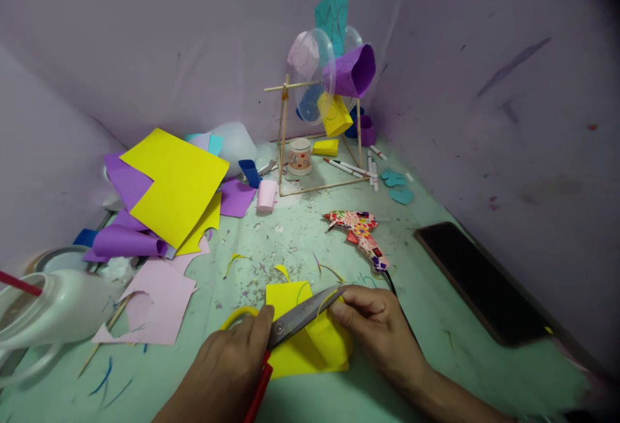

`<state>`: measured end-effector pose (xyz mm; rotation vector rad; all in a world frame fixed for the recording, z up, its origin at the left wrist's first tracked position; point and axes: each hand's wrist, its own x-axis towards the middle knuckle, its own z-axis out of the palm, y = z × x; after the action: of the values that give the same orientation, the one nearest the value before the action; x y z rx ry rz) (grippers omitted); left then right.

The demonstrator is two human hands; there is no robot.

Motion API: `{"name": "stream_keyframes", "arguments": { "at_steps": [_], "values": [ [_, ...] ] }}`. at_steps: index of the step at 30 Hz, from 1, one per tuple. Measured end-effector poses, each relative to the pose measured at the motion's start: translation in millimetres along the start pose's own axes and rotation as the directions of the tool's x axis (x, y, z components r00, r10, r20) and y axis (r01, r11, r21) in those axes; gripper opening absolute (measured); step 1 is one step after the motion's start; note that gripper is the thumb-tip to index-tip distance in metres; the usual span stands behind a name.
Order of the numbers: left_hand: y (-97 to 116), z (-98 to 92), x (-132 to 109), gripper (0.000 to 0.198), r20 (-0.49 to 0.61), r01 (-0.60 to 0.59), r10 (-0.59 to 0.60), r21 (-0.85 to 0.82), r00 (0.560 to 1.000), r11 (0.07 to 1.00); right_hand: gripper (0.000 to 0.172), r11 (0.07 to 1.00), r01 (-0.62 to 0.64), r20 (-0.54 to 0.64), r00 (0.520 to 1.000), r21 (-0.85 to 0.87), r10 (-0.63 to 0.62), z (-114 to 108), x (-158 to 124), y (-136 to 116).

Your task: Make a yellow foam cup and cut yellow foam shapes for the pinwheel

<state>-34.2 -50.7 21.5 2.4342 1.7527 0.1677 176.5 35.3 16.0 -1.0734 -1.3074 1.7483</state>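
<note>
A pair of scissors (290,323) with yellow and red handles is gripped by the left hand (227,371), the blades laid across a yellow paper piece (310,345). That piece is pinched at its upper right edge by the right hand (378,326). Paper trimmings are scattered on the green desk (436,358). A patterned glue gun (361,232) is seen just beyond the right hand, a dark phone (484,284) to its right. A stick-framed paper wheel (329,81) is stood at the rear corner.

One scissors (295,321); one phone (482,284)
</note>
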Motion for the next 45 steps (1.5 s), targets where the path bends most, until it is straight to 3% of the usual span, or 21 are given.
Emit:
{"name": "stream_keyframes", "arguments": {
  "at_steps": [4, 6, 9, 11, 15, 17, 19, 21, 22, 23, 25, 26, 27, 29, 32, 36, 39, 45],
  "values": [
    [2.8, -0.3, 2.3, 0.033, 0.011, 0.046, -0.045, -0.101, 0.999, 0.994, 0.025, 0.993, -0.088, 0.007, 0.996, 0.084, 0.088, 1.0, 4.6, 1.9],
    [-1.7, -5.9, 5.7, 0.032, -0.038, 0.123, -0.129, -0.132, 0.991, 0.984, 0.028, 0.985, -0.122, 0.025, 0.992, 0.118, 0.12, 1.5, 7.1, 3.7],
    [-22.3, -19.9, 12.5, 0.031, -0.145, 0.385, -0.383, -0.015, 0.912, 0.923, 0.033, 0.975, -0.147, 0.044, 0.989, 0.167, 0.141, 2.2, 9.7, 6.0],
    [-43.4, -27.7, 15.9, 0.03, -0.142, 0.548, -0.529, 0.194, 0.836, 0.814, 0.032, 0.961, -0.167, 0.064, 0.986, 0.219, 0.156, 2.2, 10.6, 7.1],
    [-86.7, -28.8, 13.2, 0.034, -0.044, 0.636, -0.649, 0.255, 0.76, 0.728, 0.028, 0.946, -0.162, 0.111, 0.985, 0.28, 0.135, 0.5, 11.4, 9.1],
    [-99.9, -26.3, 8.2, 0.038, -0.06, 0.678, -0.686, 0.231, 0.726, 0.698, 0.026, 0.943, -0.15, 0.135, 0.984, 0.296, 0.114, -0.2, 11.7, 9.9],
    [-101.7, -27.2, 4.1, 0.042, -0.066, 0.686, -0.69, 0.215, 0.72, 0.695, 0.024, 0.934, -0.146, 0.151, 0.983, 0.326, 0.101, -0.3, 11.8, 10.7],
    [-89.5, -32.0, 3.5, 0.042, -0.169, 0.716, -0.698, 0.246, 0.695, 0.653, 0.023, 0.923, -0.149, 0.164, 0.982, 0.355, 0.096, 0.0, 11.9, 11.9],
    [-78.4, -34.8, 4.8, 0.04, -0.245, 0.707, -0.664, 0.225, 0.707, 0.67, 0.022, 0.918, -0.152, 0.169, 0.981, 0.365, 0.095, 0.2, 11.9, 12.8],
    [-64.7, -36.9, 7.2, 0.036, -0.293, 0.643, -0.586, 0.162, 0.755, 0.748, 0.022, 0.916, -0.153, 0.173, 0.98, 0.371, 0.094, 0.4, 12.0, 13.8],
    [-33.0, -37.1, 14.6, 0.022, -0.456, 0.382, -0.343, -0.006, 0.821, 0.924, 0.021, 0.919, -0.145, 0.174, 0.981, 0.366, 0.086, 0.5, 12.0, 16.0],
    [-16.9, -34.6, 19.3, 0.018, -0.465, 0.217, -0.207, -0.033, 0.861, 0.976, 0.021, 0.925, -0.133, 0.172, 0.982, 0.355, 0.075, 0.5, 11.9, 16.8],
    [-1.8, -30.6, 24.2, 0.021, -0.48, 0.114, -0.126, -0.054, 0.868, 0.992, 0.022, 0.934, -0.119, 0.172, 0.983, 0.338, 0.063, 0.5, 11.7, 17.3],
    [22.2, -19.8, 34.2, 0.027, -0.468, 0.032, -0.077, -0.104, 0.881, 0.994, 0.023, 0.956, -0.081, 0.178, 0.984, 0.283, 0.031, 0.4, 11.1, 16.8],
    [39.2, -5.4, 46.2, 0.026, -0.455, 0.06, -0.089, -0.078, 0.886, 0.995, 0.026, 0.98, -0.022, 0.179, 0.984, 0.198, -0.014, 0.5, 10.0, 13.6],
    [37.8, 0.4, 53.8, 0.022, -0.525, 0.021, -0.023, -0.01, 0.851, 1.0, 0.029, 0.983, -0.01, 0.179, 0.984, 0.181, -0.023, 1.1, 9.6, 11.4],
    [33.2, 0.2, 54.7, 0.023, -0.537, -0.064, 0.009, -0.083, 0.843, 0.994, 0.03, 0.982, 0.009, 0.175, 0.984, 0.186, -0.042, 1.2, 9.7, 13.3],
    [29.2, 2.1, 53.6, 0.026, -0.513, -0.046, -0.058, -0.187, 0.856, 0.981, 0.03, 0.984, 0.028, 0.171, 0.984, 0.177, -0.058, -0.4, 9.3, 17.2]
  ]
}}
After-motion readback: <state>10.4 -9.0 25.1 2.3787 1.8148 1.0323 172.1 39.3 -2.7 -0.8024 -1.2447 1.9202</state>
